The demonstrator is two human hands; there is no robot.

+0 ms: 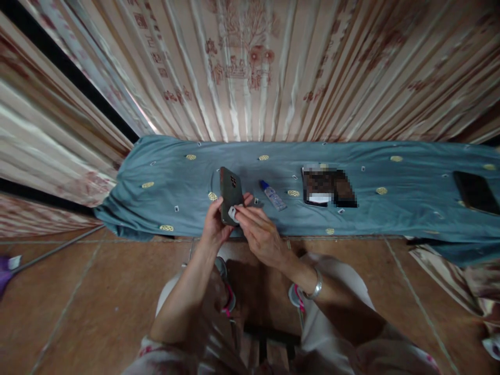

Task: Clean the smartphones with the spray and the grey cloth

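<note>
My left hand (214, 226) holds a dark phone (230, 191) upright, its back with the camera cluster facing me. My right hand (261, 234), with a silver bracelet on the wrist, presses a small white piece (232, 213) against the phone's lower edge with its fingertips. Both hands hover over the near edge of a low surface covered with a blue-green cloth (175, 177). A small clear bottle with a blue cap (273, 195) lies on the cloth just right of the phone.
A dark, blurred flat item (328, 186) lies on the cloth further right, and another dark phone (475, 192) sits at the far right. Patterned curtains (250, 67) hang behind. The floor (89, 291) is brown tile; my knees and shoes are below.
</note>
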